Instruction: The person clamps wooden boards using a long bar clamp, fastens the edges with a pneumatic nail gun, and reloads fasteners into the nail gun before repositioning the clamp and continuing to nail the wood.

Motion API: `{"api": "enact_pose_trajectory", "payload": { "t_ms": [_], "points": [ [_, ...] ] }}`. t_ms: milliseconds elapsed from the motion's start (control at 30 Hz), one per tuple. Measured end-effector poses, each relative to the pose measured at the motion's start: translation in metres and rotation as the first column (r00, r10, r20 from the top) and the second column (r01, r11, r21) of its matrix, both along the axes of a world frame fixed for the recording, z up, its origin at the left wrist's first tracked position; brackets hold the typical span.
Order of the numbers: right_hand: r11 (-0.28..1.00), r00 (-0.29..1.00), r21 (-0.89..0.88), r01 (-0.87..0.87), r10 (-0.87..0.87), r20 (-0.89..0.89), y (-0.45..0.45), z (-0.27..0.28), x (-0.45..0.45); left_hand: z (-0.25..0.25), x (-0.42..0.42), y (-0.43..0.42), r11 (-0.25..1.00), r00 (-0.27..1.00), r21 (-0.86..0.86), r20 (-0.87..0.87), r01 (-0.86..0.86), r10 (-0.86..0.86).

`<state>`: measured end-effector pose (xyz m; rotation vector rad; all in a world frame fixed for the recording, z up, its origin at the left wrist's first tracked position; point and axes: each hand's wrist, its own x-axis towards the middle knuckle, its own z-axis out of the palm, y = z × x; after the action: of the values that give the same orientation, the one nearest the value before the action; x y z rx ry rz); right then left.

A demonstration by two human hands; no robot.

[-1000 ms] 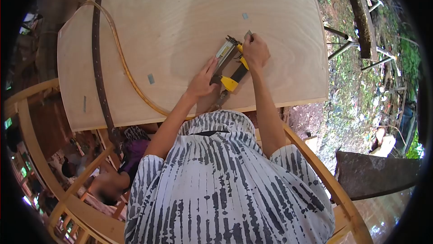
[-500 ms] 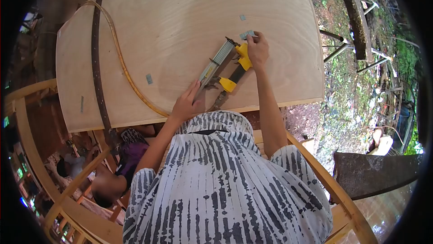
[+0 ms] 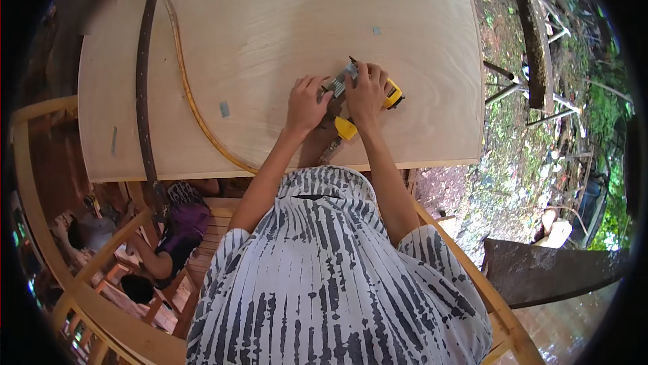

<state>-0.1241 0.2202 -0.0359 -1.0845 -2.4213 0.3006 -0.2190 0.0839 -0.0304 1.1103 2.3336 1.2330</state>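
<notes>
On the pale panel [image 3: 256, 20], the yellow air gun [image 3: 345, 128] lies near the front edge. Right hand [image 3: 365, 98] has shifted onto its magazine [image 3: 341, 80], fingers curled; left hand [image 3: 307, 103] has closed in alongside, fingers half-bent. Can't tell either grip. Reads as magazine handling, not firing.

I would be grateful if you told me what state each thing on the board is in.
Yellow-and-black tool: lying down, partly covered
Left hand: fingers bent, beside tool
Right hand: over tool
Hose: curved
Dark strip: stretched across board
Grey pieces: lying apart
</notes>
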Motion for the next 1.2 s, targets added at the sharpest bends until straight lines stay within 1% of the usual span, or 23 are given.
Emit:
{"api": "enact_pose_trajectory", "payload": {
  "t_ms": [100, 167, 233, 333, 400, 433, 500, 533, 600, 633, 667, 700, 733, 800, 900, 967, 1000, 1033, 1067, 1100, 1133, 1167, 1200],
  "points": [
    [0.997, 0.997, -0.051, -0.061, 0.063, 0.039, -0.005, 0.0, 0.008, -0.017, -0.005, 0.026, 1.0, 0.998, 0.012, 0.053, -0.019, 0.018],
    [0.994, 0.988, 0.009, -0.112, 0.11, 0.107, -0.005, 0.002, 0.012, -0.026, -0.009, 0.035, 1.0, 0.997, 0.01, 0.078, 0.006, -0.006],
    [0.994, 0.987, 0.011, -0.106, 0.104, 0.122, -0.007, 0.006, 0.013, -0.035, -0.009, 0.042, 0.999, 0.994, 0.01, 0.103, 0.043, -0.044],
    [0.997, 0.984, 0.01, -0.081, 0.078, 0.161, -0.01, 0.016, 0.008, -0.043, -0.012, 0.045, 0.999, 0.996, 0.037, 0.084, 0.019, -0.022],
    [0.998, 0.98, 0.009, -0.058, 0.055, 0.189, -0.011, 0.018, 0.006, -0.045, -0.014, 0.046, 0.998, 0.984, 0.061, 0.178, 0.005, -0.015],
    [0.998, 0.981, 0.018, -0.055, 0.05, 0.185, -0.009, 0.017, 0.004, -0.045, -0.015, 0.048, 0.998, 0.984, 0.059, 0.178, 0.007, -0.017],
    [0.998, 0.982, 0.026, -0.054, 0.049, 0.182, -0.008, 0.011, 0.004, -0.04, -0.017, 0.051, 0.998, 0.958, 0.068, 0.286, -0.004, -0.015],
    [0.995, 0.988, 0.053, -0.083, 0.075, 0.135, -0.006, 0.006, 0.006, -0.036, -0.017, 0.052, 0.998, 0.959, 0.069, 0.284, -0.007, -0.013],
    [0.989, 0.99, 0.085, -0.118, 0.111, 0.082, -0.001, 0.003, 0.006, -0.029, -0.015, 0.055, 0.999, 0.903, 0.037, 0.431, -0.013, -0.004],
    [0.984, 0.989, 0.116, -0.135, 0.128, 0.069, -0.002, 0.004, 0.008, -0.029, -0.015, 0.056, 0.999, 0.904, 0.038, 0.428, -0.02, 0.002],
    [0.978, 0.988, 0.146, -0.149, 0.142, 0.059, -0.003, 0.005, 0.01, -0.028, -0.013, 0.056, 0.998, 0.925, 0.059, 0.379, -0.027, 0.003],
    [0.978, 0.988, 0.146, -0.149, 0.142, 0.059, -0.002, 0.003, 0.01, -0.028, -0.012, 0.056, 0.996, 0.944, 0.08, 0.33, -0.029, 0.001],
    [0.977, 0.987, 0.148, -0.154, 0.147, 0.057, -0.001, 0.001, 0.01, -0.028, -0.012, 0.055, 0.996, 0.944, 0.081, 0.331, -0.027, -0.001],
    [0.975, 0.987, 0.153, -0.158, 0.151, 0.057, 0.001, 0.001, 0.012, -0.025, -0.011, 0.056, 0.999, 0.901, 0.024, 0.433, -0.034, 0.02],
    [0.975, 0.987, 0.153, -0.163, 0.162, 0.018, 0.001, 0.002, 0.014, -0.015, -0.015, 0.057, 1.0, 0.87, -0.012, 0.493, 0.017, -0.009],
    [0.994, 0.978, 0.067, -0.086, 0.098, -0.187, 0.0, 0.002, 0.013, -0.005, -0.018, 0.055, 0.999, 0.85, 0.026, 0.526, 0.023, -0.033],
    [0.994, 0.977, 0.065, -0.09, 0.101, -0.188, -0.003, 0.005, 0.012, -0.003, -0.018, 0.053, 0.997, 0.828, 0.062, 0.557, 0.035, -0.063],
    [0.981, 0.948, -0.186, -0.049, -0.013, -0.317, -0.006, 0.009, 0.013, -0.001, -0.016, 0.05, 0.998, 0.828, 0.061, 0.557, 0.032, -0.06],
    [0.903, 0.9, -0.428, -0.04, -0.153, -0.408, -0.009, 0.011, 0.012, 0.001, -0.014, 0.048, 0.995, 0.8, 0.097, 0.595, 0.029, -0.082],
    [0.903, 0.9, -0.428, -0.042, -0.152, -0.409, -0.011, 0.014, 0.012, -0.001, -0.013, 0.047, 0.991, 0.769, 0.134, 0.631, 0.025, -0.105],
    [0.857, 0.871, -0.506, -0.101, -0.17, -0.461, -0.013, 0.016, 0.012, -0.006, -0.012, 0.046, 0.991, 0.768, 0.133, 0.632, 0.025, -0.104],
    [0.802, 0.838, -0.575, -0.161, -0.196, -0.509, -0.016, 0.018, 0.013, -0.011, -0.009, 0.044, 0.979, 0.712, 0.203, 0.688, -0.003, -0.141],
    [0.802, 0.839, -0.577, -0.156, -0.2, -0.506, -0.017, 0.02, 0.016, -0.017, -0.005, 0.042, 0.962, 0.653, 0.27, 0.735, -0.035, -0.182]
  ]
}}
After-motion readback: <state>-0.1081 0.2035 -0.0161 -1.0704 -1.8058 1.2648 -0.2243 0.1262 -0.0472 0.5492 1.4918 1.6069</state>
